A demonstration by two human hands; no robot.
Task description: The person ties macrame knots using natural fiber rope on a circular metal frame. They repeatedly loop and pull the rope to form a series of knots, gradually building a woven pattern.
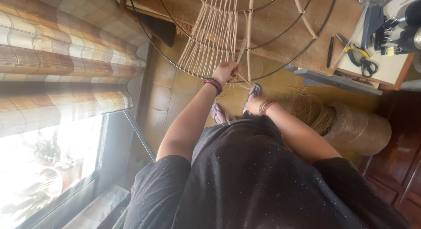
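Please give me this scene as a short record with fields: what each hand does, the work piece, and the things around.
left hand: the left hand is raised to the lower rim of the wire frame, pinching the cords
right hand: the right hand is lower, near a loose cord; what it grips is unclear
work piece: round black wire frame, partly strung with tan cords
nearby: big cord spool on the tiled floor, scissors and binder clips on the table
clothing: black top, bracelets on both wrists, sandals
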